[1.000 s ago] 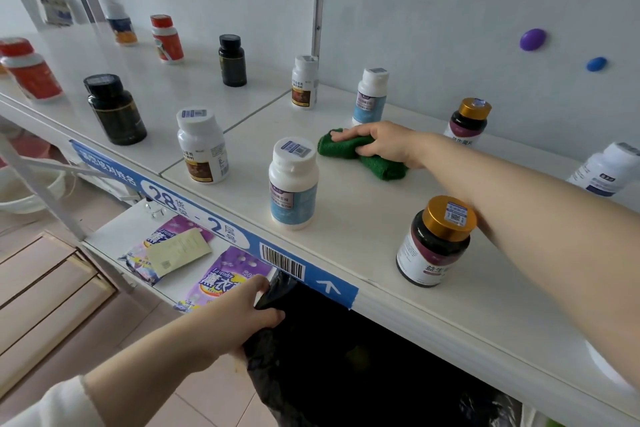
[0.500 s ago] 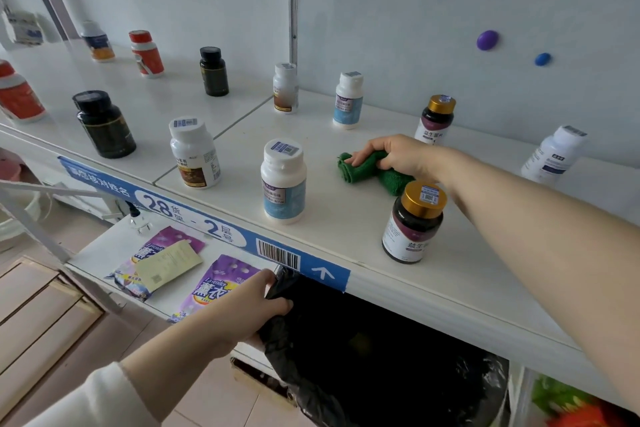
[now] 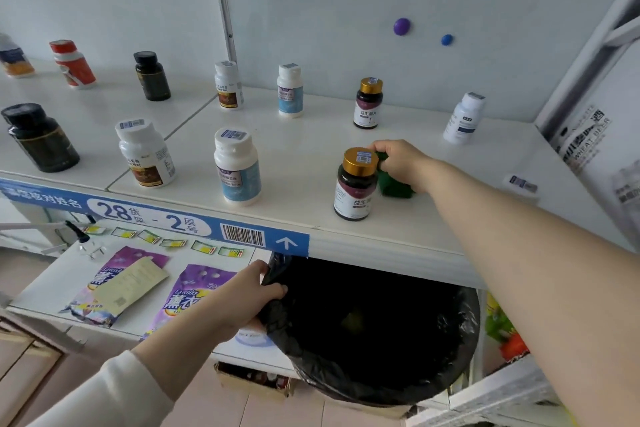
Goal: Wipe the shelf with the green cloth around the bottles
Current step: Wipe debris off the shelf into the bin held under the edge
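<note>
My right hand (image 3: 401,161) presses a bunched green cloth (image 3: 393,185) onto the white shelf (image 3: 304,152), just right of and behind a dark bottle with a gold cap (image 3: 356,184). The cloth is partly hidden by that bottle and by my fingers. A white bottle with a blue label (image 3: 237,170) stands further left near the front edge. My left hand (image 3: 251,289) grips the rim of a black bin bag (image 3: 374,329) held below the shelf's front edge.
More bottles stand along the back: a white one (image 3: 290,90), a gold-capped one (image 3: 369,102), another white one (image 3: 464,118), plus several on the left section. Purple lavender packets (image 3: 194,295) lie on the lower shelf. A white upright frame (image 3: 588,55) closes the right side.
My right hand has dragged the green cloth to the right and toward the front, from the shelf's middle to beside the gold-capped bottle. The left hand still holds the bag.
</note>
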Motion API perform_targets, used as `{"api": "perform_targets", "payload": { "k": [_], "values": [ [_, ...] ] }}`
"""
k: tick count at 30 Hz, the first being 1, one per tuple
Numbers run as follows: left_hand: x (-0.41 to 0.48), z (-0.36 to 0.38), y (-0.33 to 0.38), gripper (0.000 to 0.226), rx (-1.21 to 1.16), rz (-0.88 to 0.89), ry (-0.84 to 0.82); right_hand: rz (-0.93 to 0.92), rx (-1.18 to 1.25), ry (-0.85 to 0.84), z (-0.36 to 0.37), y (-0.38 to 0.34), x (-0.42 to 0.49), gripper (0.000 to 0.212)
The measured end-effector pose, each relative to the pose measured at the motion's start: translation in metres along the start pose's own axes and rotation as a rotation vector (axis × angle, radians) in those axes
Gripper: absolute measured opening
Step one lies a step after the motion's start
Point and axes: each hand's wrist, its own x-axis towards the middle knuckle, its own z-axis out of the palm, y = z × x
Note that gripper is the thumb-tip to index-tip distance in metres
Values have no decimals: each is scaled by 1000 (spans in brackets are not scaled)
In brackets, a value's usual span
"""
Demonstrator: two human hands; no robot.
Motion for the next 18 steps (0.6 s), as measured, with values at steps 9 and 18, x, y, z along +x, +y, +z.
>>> {"api": "perform_targets", "payload": {
  "k": [9,18],
  "values": [
    [0,8,-9,24,-18,10,-66,49,-56,136,0,11,-54,52],
    [-5,16,-14,23,3,17,-87,22,-109,237,7,10,-122,46]
  ]
}}
